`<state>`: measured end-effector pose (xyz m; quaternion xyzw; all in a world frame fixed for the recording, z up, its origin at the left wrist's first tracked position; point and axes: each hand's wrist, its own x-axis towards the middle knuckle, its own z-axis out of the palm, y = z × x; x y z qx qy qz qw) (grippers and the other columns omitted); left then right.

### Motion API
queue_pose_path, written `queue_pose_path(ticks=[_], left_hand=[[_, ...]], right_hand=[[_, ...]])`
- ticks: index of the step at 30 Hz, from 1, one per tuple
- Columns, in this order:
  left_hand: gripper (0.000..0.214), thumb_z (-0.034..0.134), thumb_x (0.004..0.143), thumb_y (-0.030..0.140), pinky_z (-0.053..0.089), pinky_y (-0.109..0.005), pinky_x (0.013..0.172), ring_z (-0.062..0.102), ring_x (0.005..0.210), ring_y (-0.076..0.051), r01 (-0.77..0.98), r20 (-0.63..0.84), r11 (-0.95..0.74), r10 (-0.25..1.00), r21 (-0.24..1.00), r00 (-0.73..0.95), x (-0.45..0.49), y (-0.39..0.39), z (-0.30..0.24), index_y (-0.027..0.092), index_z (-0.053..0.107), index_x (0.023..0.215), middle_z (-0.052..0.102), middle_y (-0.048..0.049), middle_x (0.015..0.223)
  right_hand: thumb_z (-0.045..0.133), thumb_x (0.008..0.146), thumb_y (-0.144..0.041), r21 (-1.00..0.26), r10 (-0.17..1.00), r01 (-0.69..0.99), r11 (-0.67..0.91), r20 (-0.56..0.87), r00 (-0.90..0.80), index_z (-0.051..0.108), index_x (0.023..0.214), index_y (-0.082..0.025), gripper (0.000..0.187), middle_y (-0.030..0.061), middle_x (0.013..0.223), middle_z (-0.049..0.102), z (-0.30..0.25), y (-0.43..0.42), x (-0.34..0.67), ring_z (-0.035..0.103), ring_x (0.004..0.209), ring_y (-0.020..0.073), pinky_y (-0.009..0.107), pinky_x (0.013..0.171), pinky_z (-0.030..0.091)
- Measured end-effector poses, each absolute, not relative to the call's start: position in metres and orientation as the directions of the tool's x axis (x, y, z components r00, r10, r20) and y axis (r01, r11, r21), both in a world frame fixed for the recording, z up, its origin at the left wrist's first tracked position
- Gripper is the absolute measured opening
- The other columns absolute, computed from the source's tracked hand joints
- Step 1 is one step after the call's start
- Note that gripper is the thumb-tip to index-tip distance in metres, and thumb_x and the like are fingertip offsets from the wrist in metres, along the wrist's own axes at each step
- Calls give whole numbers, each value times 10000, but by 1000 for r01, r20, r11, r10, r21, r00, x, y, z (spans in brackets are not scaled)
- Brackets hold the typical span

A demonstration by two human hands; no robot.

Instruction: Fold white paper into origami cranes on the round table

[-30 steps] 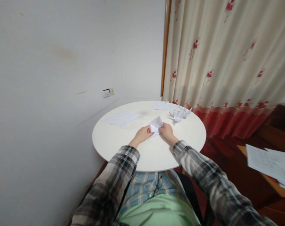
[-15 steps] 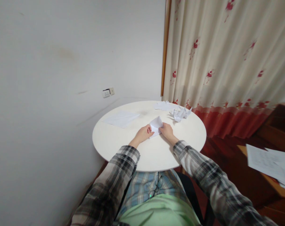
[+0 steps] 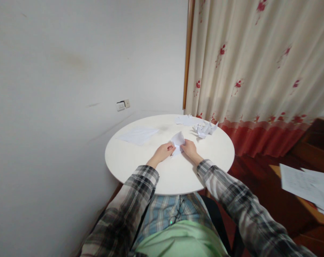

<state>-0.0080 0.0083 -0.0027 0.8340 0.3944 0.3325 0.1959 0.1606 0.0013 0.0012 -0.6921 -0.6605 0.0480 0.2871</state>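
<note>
Between my hands is a small piece of folded white paper (image 3: 178, 139), its upper flap raised and its lower part close to the tabletop. My left hand (image 3: 164, 151) pinches the paper's left edge with thumb and curled fingers. On the opposite side, my right hand (image 3: 189, 148) grips the right edge, thumb toward me. Both hands are over the middle of a round white table (image 3: 175, 178). The finer creases are too small to make out.
Folded white paper shapes (image 3: 204, 130) lie in a heap at the table's back right, beside more white paper (image 3: 185, 120). A flat white sheet (image 3: 138, 135) rests at the left. Printed papers (image 3: 306, 184) lie on wooden furniture at right. A wall (image 3: 57, 125) borders the left.
My left fingers have shifted slightly on the paper's left edge, with the thumb drawn in closer to them. The right hand stays almost still.
</note>
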Motion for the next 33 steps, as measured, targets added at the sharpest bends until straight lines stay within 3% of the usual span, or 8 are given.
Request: queue_pose_path(ticks=[5,11,19,23,29,33], left_hand=[[183,468,757,284,355,-215,583,481,592,-112,519,383,-608,789,601,480,-8,9,-2,161,577,675,561,17,628],[219,535,730,381,315,-210,525,429,536,-102,566,389,-581,813,585,433,-9,6,-2,170,528,672,494,37,573],[99,560,705,230,299,-221,524,493,596,-123,729,408,-506,850,460,333,-12,14,-6,196,514,786,513,32,627],[88,528,723,205,301,-227,526,515,619,-132,765,402,-478,861,432,311,-14,15,-6,201,514,810,543,22,655],[134,503,729,178,312,-227,541,540,651,-138,824,384,-409,887,392,258,-14,13,-4,210,508,859,578,14,693],[143,510,715,183,323,-223,548,540,640,-134,824,375,-392,895,409,240,-13,10,-1,206,500,856,570,15,680]], right_hand=[[484,741,-219,-473,941,879,58,320,110,602,926,-136,235,105,957,645,1,1,160,574,871,195,245,669,362],[483,739,-213,-484,933,875,15,323,162,600,895,-148,206,102,930,645,1,1,162,571,868,201,249,659,365],[456,745,-201,-536,918,844,-27,321,233,575,870,-154,179,107,874,634,1,2,162,566,792,204,265,606,348],[454,725,-198,-620,878,779,94,421,230,546,886,-165,188,73,827,609,-3,6,162,536,744,182,271,629,359],[452,690,-196,-610,652,671,422,718,243,478,833,-166,148,39,801,529,-1,7,160,473,717,153,275,679,379],[438,728,-203,-584,705,598,548,708,46,475,766,-178,59,-25,651,482,1,0,151,442,598,115,228,601,359]])
